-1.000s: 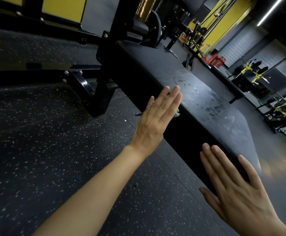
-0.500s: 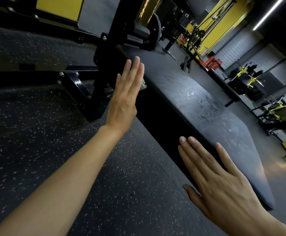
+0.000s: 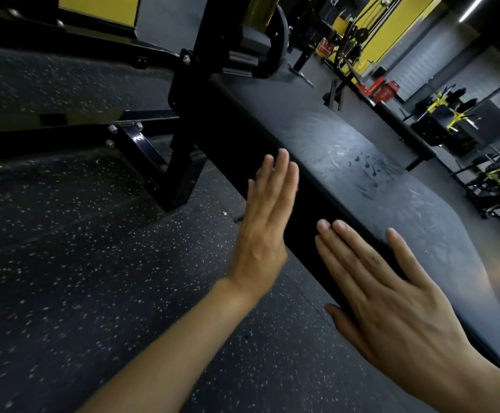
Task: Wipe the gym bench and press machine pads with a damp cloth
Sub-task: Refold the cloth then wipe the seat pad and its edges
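Your left hand (image 3: 265, 222) and right hand (image 3: 391, 299) both press flat, fingers straight and gripping nothing visible, against the near side edge of the long black padded gym bench (image 3: 362, 162), whose top shows smeared streaks, suggesting it is wiped and the side is underway, though the damp cloth is hidden.

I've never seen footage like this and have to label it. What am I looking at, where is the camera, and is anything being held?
This view comes from a camera worn on a person's head, looking down at their own bare hands. The long dark slab is a gym bench pad, its top streaked with smears. The left hand and right hand both lie flat against the pad's side, fingers straight, gripping nothing. No cloth shows; one could be hidden under a palm. A black steel frame stands behind the pad, on a speckled rubber floor.
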The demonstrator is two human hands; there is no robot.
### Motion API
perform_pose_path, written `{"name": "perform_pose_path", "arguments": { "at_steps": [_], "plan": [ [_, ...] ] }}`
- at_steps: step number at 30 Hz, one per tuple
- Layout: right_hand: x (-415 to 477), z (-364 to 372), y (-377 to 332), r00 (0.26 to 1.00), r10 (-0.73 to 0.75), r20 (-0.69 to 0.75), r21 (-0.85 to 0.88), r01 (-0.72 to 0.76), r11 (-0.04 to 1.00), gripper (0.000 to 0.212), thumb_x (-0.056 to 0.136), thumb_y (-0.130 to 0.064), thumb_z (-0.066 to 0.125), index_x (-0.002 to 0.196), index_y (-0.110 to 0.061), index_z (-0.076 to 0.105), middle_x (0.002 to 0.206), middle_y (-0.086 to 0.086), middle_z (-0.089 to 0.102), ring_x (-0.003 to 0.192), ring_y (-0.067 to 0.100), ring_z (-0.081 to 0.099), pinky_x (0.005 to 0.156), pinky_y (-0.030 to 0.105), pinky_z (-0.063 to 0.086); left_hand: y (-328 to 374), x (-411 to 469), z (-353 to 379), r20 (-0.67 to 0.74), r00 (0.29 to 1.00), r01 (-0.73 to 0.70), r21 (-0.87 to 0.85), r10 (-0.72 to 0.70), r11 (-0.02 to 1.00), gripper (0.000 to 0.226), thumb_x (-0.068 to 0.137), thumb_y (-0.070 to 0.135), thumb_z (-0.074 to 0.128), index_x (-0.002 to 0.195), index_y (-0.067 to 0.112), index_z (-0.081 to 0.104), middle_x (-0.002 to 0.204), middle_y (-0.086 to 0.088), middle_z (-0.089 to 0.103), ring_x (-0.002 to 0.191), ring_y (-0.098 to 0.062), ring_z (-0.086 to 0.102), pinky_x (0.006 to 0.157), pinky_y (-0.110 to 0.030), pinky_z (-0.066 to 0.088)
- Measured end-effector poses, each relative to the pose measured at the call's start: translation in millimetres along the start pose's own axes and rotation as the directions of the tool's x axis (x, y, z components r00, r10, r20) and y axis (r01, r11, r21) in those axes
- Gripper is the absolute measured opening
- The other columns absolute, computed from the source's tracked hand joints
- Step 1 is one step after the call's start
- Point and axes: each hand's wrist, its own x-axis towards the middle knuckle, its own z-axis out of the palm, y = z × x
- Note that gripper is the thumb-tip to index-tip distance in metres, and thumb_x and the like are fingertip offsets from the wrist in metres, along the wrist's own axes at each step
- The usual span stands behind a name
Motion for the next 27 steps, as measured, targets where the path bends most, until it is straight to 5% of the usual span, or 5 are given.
{"name": "perform_pose_path", "arguments": {
  "at_steps": [8,13,17,22,27],
  "plan": [
    [8.8,-4.3,-2.6,0.999,0.035,0.022,-0.036,-0.034,0.999,0.082,0.088,-0.042,0.049,0.155,-0.003,0.024,0.165,0.010,0.017,0.152,0.021,0.016,0.120,0.052,0.016,-15.4,-0.5,2.0,0.010,0.995,-0.098,0.074,0.097,0.992,0.053,0.102,-0.005,0.022,0.153,0.008,0.012,0.163,0.017,-0.012,0.153,-0.013,-0.002,0.124,-0.038,0.005],
    [15.4,-4.8,-2.0,0.999,0.028,0.041,-0.057,-0.025,0.998,0.080,0.090,-0.042,0.047,0.155,-0.002,0.022,0.165,0.010,0.015,0.153,0.021,0.014,0.121,0.053,0.015,-31.9,16.5,-7.2,-0.028,0.996,-0.081,0.085,0.084,0.993,0.074,0.089,-0.023,0.044,0.152,0.005,0.016,0.160,-0.005,0.009,0.152,-0.014,-0.002,0.124,-0.045,0.008],
    [25.1,-5.3,-1.6,0.999,0.022,0.043,-0.080,-0.019,0.997,0.079,0.092,-0.041,0.046,0.156,-0.002,0.021,0.165,0.011,0.014,0.153,0.021,0.012,0.121,0.052,0.016,-40.2,28.4,-13.1,-0.058,0.995,-0.077,0.089,0.082,0.993,0.071,0.094,-0.011,0.059,0.151,0.001,0.019,0.160,-0.015,0.019,0.150,-0.017,0.003,0.125,-0.046,0.010],
    [36.6,-5.4,-0.1,0.998,0.001,0.058,-0.105,0.005,0.994,0.077,0.094,-0.039,0.043,0.156,-0.001,0.017,0.166,0.011,0.010,0.154,0.022,0.008,0.121,0.052,0.015,-49.2,42.0,-21.6,-0.101,0.992,-0.064,0.105,0.075,0.992,0.065,0.096,-0.005,0.058,0.150,-0.006,0.021,0.158,-0.023,0.022,0.149,-0.020,0.006,0.125,-0.047,0.010],
    [44.4,-6.7,0.9,0.998,-0.013,0.066,-0.116,0.020,0.993,0.076,0.095,-0.039,0.041,0.157,-0.002,0.015,0.166,0.011,0.008,0.154,0.022,0.007,0.122,0.053,0.013,-41.4,33.5,-15.7,-0.135,0.991,0.027,0.090,-0.015,0.996,0.071,0.090,-0.022,0.049,0.152,-0.004,0.019,0.161,-0.018,0.015,0.151,-0.020,0.001,0.125,-0.047,0.009]
  ]
}}
